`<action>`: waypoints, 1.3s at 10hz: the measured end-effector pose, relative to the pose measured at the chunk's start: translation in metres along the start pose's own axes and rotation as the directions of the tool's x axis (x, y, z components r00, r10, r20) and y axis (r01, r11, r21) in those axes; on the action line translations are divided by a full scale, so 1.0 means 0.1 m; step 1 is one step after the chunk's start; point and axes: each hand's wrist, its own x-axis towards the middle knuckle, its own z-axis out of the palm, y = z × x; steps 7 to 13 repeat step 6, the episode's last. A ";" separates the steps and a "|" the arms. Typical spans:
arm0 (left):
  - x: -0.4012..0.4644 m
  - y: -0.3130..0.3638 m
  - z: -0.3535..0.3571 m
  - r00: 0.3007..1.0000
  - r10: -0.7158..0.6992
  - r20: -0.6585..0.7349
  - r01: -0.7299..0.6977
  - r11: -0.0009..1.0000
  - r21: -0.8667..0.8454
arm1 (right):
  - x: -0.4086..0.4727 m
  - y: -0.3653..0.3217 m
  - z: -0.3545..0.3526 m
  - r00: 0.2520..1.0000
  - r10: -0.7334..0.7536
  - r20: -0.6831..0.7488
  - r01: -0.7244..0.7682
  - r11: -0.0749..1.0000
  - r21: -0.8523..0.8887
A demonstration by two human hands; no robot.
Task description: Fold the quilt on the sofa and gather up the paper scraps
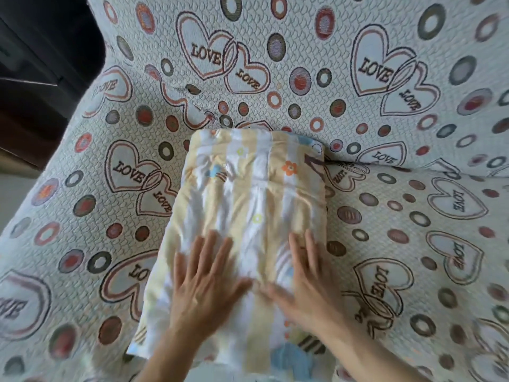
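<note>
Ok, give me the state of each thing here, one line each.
quilt: folded into a compact rectangle, lying on the sofa seat.
left hand: open, flat on the quilt.
right hand: open, flat on the quilt.
sofa cover: spread over seat and back.

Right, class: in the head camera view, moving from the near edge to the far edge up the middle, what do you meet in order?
The two hands, left hand and right hand, flat on the folded quilt → the quilt's far folded edge → the sofa cover with LOVE hearts on the backrest.
</note>
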 end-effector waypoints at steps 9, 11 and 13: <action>-0.42 -0.25 -0.36 0.974 -0.107 0.201 0.154 0.961 -0.230 | -0.91 0.10 -0.21 0.998 -0.032 -0.047 0.045 0.947 0.318; -0.42 -0.25 -0.36 0.974 -0.107 0.201 0.154 0.961 -0.230 | -0.91 0.10 -0.21 0.998 -0.032 -0.047 0.045 0.947 0.318; -0.42 -0.25 -0.36 0.974 -0.107 0.201 0.154 0.961 -0.230 | -0.91 0.10 -0.21 0.998 -0.032 -0.047 0.045 0.947 0.318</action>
